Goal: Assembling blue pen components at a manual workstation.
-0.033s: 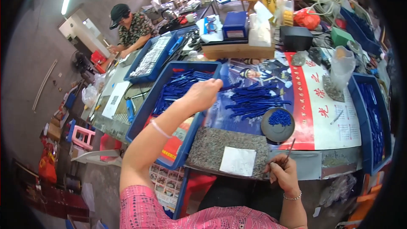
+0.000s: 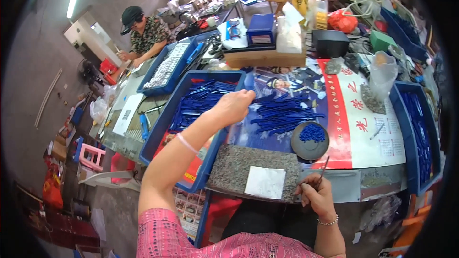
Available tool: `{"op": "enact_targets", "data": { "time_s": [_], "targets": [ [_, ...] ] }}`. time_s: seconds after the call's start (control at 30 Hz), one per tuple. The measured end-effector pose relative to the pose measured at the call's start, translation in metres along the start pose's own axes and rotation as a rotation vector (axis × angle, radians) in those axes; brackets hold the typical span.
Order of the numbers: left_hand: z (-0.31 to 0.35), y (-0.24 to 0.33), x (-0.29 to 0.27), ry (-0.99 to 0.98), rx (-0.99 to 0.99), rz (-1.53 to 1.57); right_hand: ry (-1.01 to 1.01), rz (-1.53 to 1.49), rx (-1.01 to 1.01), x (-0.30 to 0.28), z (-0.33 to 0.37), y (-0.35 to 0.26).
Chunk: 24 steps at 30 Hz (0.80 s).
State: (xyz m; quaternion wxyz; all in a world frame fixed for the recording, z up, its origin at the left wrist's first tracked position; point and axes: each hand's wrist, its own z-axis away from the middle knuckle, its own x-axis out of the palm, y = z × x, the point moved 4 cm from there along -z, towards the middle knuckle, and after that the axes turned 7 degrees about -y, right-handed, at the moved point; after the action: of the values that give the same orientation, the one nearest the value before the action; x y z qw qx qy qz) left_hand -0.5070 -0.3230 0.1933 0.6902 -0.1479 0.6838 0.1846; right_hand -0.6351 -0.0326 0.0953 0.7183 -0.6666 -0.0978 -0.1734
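Observation:
My left hand (image 2: pixel 234 106) reaches over the right rim of a blue plastic bin (image 2: pixel 214 167), its fingers pinched together. A dark blue strip seems to be at the fingertips, beside a pile of thin blue strips (image 2: pixel 282 114) on the table. More blue strips (image 2: pixel 203 95) fill the far part of the bin. My right hand (image 2: pixel 317 193) is closed round a slim dark stick-like tool (image 2: pixel 325 166), tip up, at the table's front edge. Just beyond it sits a round dark dish (image 2: pixel 306 152) with small blue pieces (image 2: pixel 311 133). A white paper square (image 2: pixel 266 181) lies on a speckled stone slab (image 2: pixel 227 165).
Another blue bin (image 2: pixel 397 114) of blue strips stands at the right. A printed poster (image 2: pixel 356 143) covers the tabletop. Behind are a wooden box (image 2: pixel 267 59), a dark blue box (image 2: pixel 261 31) and a black box (image 2: pixel 331 43). A person in a cap (image 2: pixel 148 33) works at the far left, by a blue tray (image 2: pixel 160 86).
My left hand has shifted slightly to the right relative to the bin. The whole view has moved a little. My right hand keeps its grip on the tool.

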Motion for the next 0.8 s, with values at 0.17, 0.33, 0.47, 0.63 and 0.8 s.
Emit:
{"op": "enact_targets", "data": {
  "time_s": [0.17, 0.33, 0.47, 0.63, 0.8],
  "targets": [
    [-0.067, 0.023, 0.051, -0.039, 0.117, 0.04, -0.009, -0.01, -0.002, -0.003, 0.003, 0.001],
    [-0.082, 0.034, 0.065, -0.046, 0.175, 0.043, -0.076, -0.021, 0.02, -0.005, 0.003, -0.001],
    [-0.082, 0.038, 0.062, -0.004, 0.163, 0.038, -0.099, -0.027, 0.016, -0.006, 0.003, -0.003],
    [-0.081, 0.041, 0.059, 0.078, 0.145, 0.006, -0.105, -0.032, 0.012, -0.006, 0.003, -0.003],
    [-0.079, 0.044, 0.052, 0.136, 0.045, -0.003, -0.101, -0.002, 0.034, -0.006, 0.003, -0.003]
  ]
}}
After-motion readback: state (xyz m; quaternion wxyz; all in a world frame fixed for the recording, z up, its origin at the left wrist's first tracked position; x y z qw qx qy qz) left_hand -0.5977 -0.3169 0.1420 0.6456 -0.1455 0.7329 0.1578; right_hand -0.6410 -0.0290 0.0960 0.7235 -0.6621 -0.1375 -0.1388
